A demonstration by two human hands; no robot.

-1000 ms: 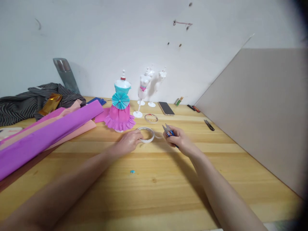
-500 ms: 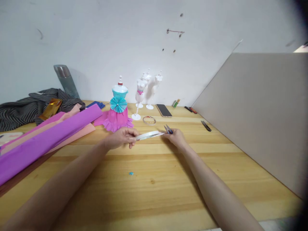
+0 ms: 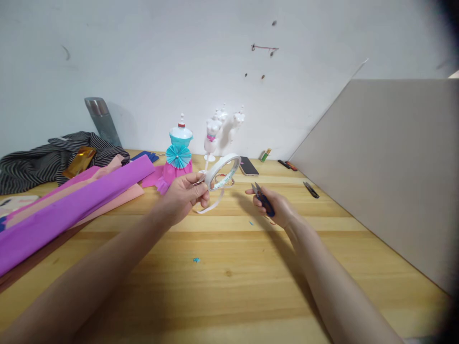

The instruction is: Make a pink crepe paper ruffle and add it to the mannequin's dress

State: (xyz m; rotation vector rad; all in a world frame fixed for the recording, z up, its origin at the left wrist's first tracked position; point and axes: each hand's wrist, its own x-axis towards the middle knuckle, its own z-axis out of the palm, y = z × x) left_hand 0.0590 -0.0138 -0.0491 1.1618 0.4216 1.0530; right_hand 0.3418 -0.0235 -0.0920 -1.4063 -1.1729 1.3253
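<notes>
My left hand [image 3: 188, 195] pinches a roll of white double-sided tape [image 3: 211, 177], its ring tilted up above the table. A loose strip of tape [image 3: 214, 206] curls down below the roll. To the right, my right hand [image 3: 278, 205] is closed around small dark-blue thread snips [image 3: 263, 199], their blades pointing up and away, apart from the tape. Behind my left hand stands a small dress form [image 3: 181, 136] with a turquoise top, a turquoise paper fan [image 3: 178, 156] at the waist and a pink skirt [image 3: 175, 170], partly covered by my hand.
Rolled purple paper [image 3: 79, 196] and a striped cloth [image 3: 32, 162] lie at the left, near a bottle [image 3: 102, 122]. White mini mannequins [image 3: 213, 131] and a phone [image 3: 248, 166] are at the back. A black cutter [image 3: 311, 189] lies by the grey panel [image 3: 387, 157] on the right.
The tape roll has turned from nearly flat to upright, with a strip now hanging from it. My right hand with the snips has moved right, away from the roll.
</notes>
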